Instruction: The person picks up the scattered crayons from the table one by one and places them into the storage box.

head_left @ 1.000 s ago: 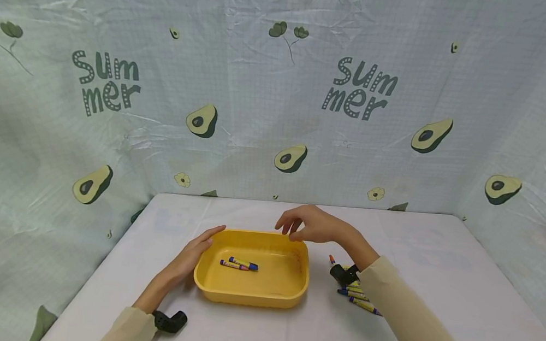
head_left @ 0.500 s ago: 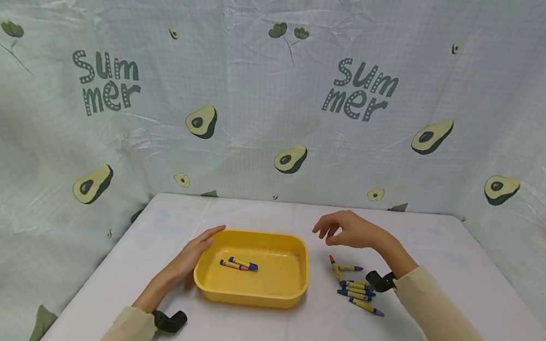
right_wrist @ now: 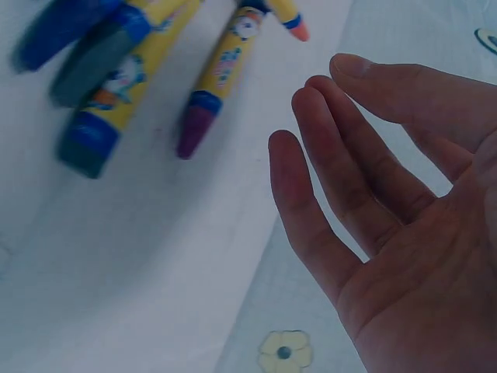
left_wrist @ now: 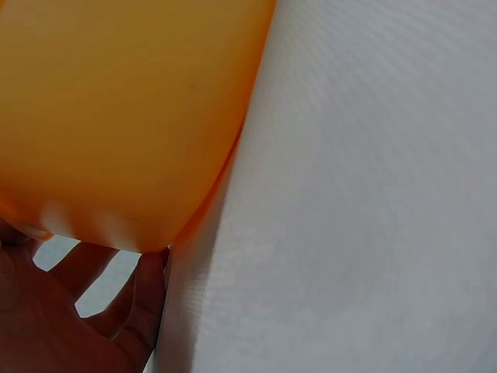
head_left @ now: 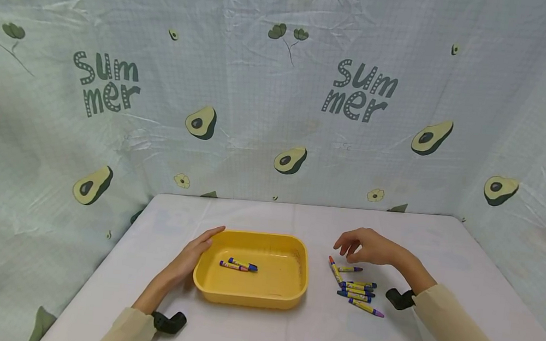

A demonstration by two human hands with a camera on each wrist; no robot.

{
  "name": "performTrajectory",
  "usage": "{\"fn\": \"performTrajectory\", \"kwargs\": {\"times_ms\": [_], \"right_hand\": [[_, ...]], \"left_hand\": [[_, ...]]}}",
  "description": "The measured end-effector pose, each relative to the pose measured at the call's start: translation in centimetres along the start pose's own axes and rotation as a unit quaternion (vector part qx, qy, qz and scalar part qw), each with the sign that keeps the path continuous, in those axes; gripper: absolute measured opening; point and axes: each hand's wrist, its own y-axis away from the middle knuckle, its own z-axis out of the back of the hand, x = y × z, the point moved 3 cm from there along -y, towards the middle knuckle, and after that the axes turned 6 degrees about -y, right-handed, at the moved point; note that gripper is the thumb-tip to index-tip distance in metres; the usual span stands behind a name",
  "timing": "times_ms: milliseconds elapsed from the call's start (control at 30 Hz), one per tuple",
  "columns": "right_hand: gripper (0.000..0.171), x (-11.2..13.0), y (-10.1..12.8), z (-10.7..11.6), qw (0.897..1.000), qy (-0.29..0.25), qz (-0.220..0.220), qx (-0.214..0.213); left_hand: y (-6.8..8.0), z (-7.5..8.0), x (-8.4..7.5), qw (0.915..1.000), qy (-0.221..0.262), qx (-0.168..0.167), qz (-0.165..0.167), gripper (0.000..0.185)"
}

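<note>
Left hand (head_left: 186, 261): fingers extended, touching the left side of the tray (head_left: 250, 300), mid-table; two crayons (head_left: 235, 266) inside. Right hand (head_left: 369, 246): fingers loosely bent, empty, above the crayon group (head_left: 357, 296) toward the table's (head_left: 296, 340) right edge; overlap obscures count.

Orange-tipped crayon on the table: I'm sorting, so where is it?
In the head view, the orange-tipped crayon lies right of the yellow tray, leftmost in the crayon group.

From farther back, the head camera looks forward and down at the table (head_left: 316, 339). The left wrist camera (head_left: 170, 322) is very near the yellow tray (head_left: 272, 283), the right wrist camera (head_left: 400, 299) near the crayons (head_left: 357, 296); the head view shows both too.
</note>
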Motion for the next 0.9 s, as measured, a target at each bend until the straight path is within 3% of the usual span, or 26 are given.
{"fn": "performTrajectory", "kwargs": {"times_ms": [267, 467, 600, 900], "right_hand": [[0.032, -1.3, 0.8, -1.5, 1.000, -0.015, -0.017, -0.005], [0.032, -1.9, 0.7, -2.4, 1.000, -0.002, -0.005, -0.009], [0.031, -2.4, 0.4, -2.9, 1.000, 0.004, -0.022, -0.020], [0.032, -2.3, 0.4, -3.4, 0.999, 0.007, -0.024, -0.030]], "left_hand": [[0.1, 0.0, 0.1, 1.0000, 0.000, 0.001, -0.002, 0.050], [0.1, 0.0, 0.2, 1.0000, -0.004, 0.001, -0.005, 0.050], [0.1, 0.0, 0.2, 1.0000, -0.006, 0.001, -0.006, 0.050], [0.2, 0.0, 0.3, 0.9999, -0.003, 0.003, -0.010, 0.050]]}}
